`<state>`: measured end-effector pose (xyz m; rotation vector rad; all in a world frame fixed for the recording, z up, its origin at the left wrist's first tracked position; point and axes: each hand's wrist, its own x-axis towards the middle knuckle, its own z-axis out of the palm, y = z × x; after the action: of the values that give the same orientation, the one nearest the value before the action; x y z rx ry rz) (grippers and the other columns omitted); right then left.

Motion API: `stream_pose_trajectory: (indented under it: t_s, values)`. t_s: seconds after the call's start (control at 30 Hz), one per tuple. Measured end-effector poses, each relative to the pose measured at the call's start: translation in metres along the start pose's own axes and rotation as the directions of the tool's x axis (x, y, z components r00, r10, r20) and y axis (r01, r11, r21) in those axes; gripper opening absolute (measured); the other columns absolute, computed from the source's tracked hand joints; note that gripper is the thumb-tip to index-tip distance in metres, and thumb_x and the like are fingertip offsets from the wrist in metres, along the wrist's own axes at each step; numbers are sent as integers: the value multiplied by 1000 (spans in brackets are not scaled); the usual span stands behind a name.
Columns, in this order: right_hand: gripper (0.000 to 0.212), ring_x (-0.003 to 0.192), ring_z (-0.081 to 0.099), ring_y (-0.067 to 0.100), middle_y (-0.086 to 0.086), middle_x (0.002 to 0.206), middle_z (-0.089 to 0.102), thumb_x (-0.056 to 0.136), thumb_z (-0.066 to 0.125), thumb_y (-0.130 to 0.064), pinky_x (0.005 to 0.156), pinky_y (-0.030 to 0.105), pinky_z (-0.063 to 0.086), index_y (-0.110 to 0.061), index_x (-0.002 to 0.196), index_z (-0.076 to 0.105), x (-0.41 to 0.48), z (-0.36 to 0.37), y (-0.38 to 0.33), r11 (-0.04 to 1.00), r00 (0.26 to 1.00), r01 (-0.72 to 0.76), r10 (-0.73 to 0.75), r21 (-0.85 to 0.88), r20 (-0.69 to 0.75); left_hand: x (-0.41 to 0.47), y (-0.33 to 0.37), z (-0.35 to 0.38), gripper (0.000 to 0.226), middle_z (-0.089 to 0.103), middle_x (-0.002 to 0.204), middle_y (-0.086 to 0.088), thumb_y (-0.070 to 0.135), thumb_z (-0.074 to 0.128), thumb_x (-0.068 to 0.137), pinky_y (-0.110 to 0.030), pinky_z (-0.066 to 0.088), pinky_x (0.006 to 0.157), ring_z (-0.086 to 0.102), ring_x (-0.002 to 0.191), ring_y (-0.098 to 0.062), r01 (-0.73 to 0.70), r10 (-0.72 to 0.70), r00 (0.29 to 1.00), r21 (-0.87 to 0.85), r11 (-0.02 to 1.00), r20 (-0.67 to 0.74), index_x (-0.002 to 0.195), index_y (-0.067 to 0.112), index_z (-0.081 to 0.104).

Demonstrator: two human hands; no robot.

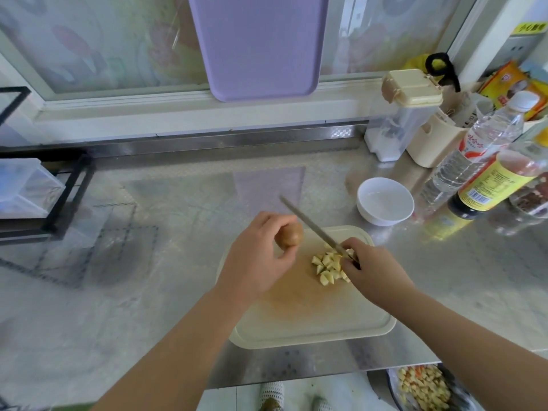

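Left hand (258,256): fingers and thumb curl closed round a small brown-skinned potato (292,235), held over the far left corner of the cream rectangular plastic cutting board (311,321). Right hand (373,271): wrapped tight round the handle of a slim steel knife (311,222), blade slanting away and leftward, beside the potato. Below the blade, pale yellow diced pieces (326,266) lie heaped on the board. Beyond, on the steel counter (148,292): white round bowl (382,219); clear plastic bottle (474,149), red Chinese label script, illegible; dark sauce bottle (498,182), yellow label with barcode, text unreadable.
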<state>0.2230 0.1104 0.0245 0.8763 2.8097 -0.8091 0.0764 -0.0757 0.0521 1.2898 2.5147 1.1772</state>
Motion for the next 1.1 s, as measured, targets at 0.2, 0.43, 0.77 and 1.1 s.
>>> stream_pose_trajectory:
  t_s: [0.2,0.43,0.77,1.1]
  values:
    - [7,50,58,16,3,68,62,99,52,-24,53,30,53,-23,102,59,-7,18,-14,874,977,-213,183,437,109,-44,-21,51,40,55,119,15,39,61,89,-17,48,81,59,95,-5,150,-203,949,222,963,241,128,34,54]
    - [6,46,58,9,0,66,64,100,52,-27,46,23,49,-28,99,58,-19,29,-20,926,982,-181,150,331,116,-51,-28,73,43,56,120,11,43,62,88,-22,49,84,58,100,-9,157,-211,960,269,950,186,129,32,52]
    - [19,63,54,15,0,72,56,105,37,-29,56,32,41,-24,87,42,-50,57,-42,990,988,-74,57,118,142,-59,-41,70,27,66,103,9,30,72,86,-29,53,86,62,91,-6,416,-417,898,33,909,141,112,23,66]
    - [12,65,60,17,0,73,58,105,35,-27,63,38,54,-23,101,46,-54,69,-46,991,984,-105,93,78,150,-59,-41,72,21,66,97,12,33,73,85,-20,51,78,60,83,-2,405,-409,905,60,912,117,104,25,68]
